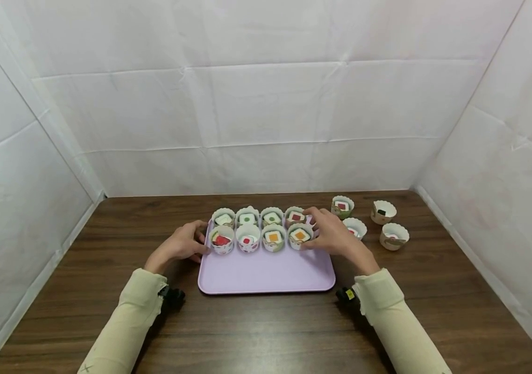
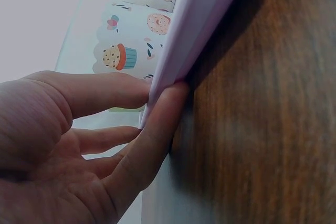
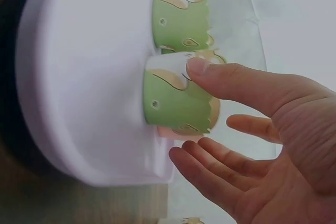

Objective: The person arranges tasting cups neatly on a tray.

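Note:
A lilac tray [image 1: 266,275] lies on the brown wooden table, with two rows of scalloped paper cups along its far half. My left hand [image 1: 183,242] pinches the tray's left rim between thumb and fingers; the left wrist view shows cups with cake prints just inside that rim. At the right end of the rows is my right hand [image 1: 333,234], its fingers loosely spread. In the right wrist view its thumb touches the upper edge of a green-and-white paper cup [image 3: 176,95], while the other fingers are apart from that cup. That cup holds a white square piece with an orange centre [image 1: 300,235].
Right of the tray stand several more paper cups: a green one [image 1: 342,208] at the back, a brown-patterned one [image 1: 383,212], another nearer [image 1: 394,237], and one [image 1: 356,227] partly behind my right hand. White sheeting [image 1: 266,104] encloses the table's back and sides.

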The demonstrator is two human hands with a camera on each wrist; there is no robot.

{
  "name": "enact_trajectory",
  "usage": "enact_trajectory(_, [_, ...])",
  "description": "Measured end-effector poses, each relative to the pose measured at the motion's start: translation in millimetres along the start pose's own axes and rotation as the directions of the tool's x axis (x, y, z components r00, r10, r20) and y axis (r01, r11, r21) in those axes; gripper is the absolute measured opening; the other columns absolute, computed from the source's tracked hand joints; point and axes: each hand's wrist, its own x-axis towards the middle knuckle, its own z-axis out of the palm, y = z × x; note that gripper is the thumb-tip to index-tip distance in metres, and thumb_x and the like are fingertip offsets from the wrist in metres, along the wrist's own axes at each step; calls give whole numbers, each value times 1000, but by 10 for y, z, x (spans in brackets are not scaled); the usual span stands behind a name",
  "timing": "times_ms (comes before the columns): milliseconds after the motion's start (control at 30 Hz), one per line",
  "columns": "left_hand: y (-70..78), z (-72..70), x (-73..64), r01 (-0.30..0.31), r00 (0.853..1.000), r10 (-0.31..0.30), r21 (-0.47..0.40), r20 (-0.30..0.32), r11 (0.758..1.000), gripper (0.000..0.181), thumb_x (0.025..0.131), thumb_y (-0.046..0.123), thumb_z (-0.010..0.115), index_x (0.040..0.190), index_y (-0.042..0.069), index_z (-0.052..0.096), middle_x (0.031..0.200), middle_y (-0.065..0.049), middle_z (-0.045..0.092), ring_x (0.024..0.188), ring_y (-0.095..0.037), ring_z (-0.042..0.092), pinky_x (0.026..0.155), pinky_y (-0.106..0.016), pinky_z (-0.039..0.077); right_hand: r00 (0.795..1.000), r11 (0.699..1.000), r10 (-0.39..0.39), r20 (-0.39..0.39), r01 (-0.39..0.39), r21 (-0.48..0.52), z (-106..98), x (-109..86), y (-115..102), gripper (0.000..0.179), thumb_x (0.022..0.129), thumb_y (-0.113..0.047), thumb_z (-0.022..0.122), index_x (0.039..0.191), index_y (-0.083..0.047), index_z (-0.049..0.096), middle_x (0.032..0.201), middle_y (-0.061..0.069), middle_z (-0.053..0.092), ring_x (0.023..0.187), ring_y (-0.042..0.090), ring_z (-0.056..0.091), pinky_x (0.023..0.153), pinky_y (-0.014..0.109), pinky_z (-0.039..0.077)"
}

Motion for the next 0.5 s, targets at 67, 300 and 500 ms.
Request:
enact_trajectory(67, [3, -5, 0, 2, 1000, -2, 5, 1, 1000, 75, 89, -3, 73, 153, -6, 36, 112, -23, 59, 81, -24, 66, 67, -35, 66, 1000, 1000, -10, -18, 11, 8, -35, -17, 5, 82, 77, -28, 92, 144, -3, 51, 120, 20, 65, 107, 33, 63, 89, 49, 57])
enact_trajectory(300, [17, -7, 6, 1, 1000, -1, -2, 0, 1000, 75, 89, -4, 74, 153, -6, 36, 111, -22, 58, 82, -24, 66, 67, -36, 66, 996, 1000, -15, -87, 17, 20, -132, -70, 39, 77, 78, -35, 91, 139, -5, 55, 120, 22, 64, 111, 36, 64, 92, 50, 57])
enact_trajectory(500, [20, 0, -16, 7, 1000, -7, -1, 4, 1000, 75, 89, -3, 73, 154, -5, 35, 112, -23, 58, 83, -24, 66, 68, -36, 66, 989, 998, -42, -141, 47, 32, -182, -127, 111, 75, 79, -41, 90, 137, -6, 58, 120, 19, 64, 109, 35, 66, 93, 50, 59])
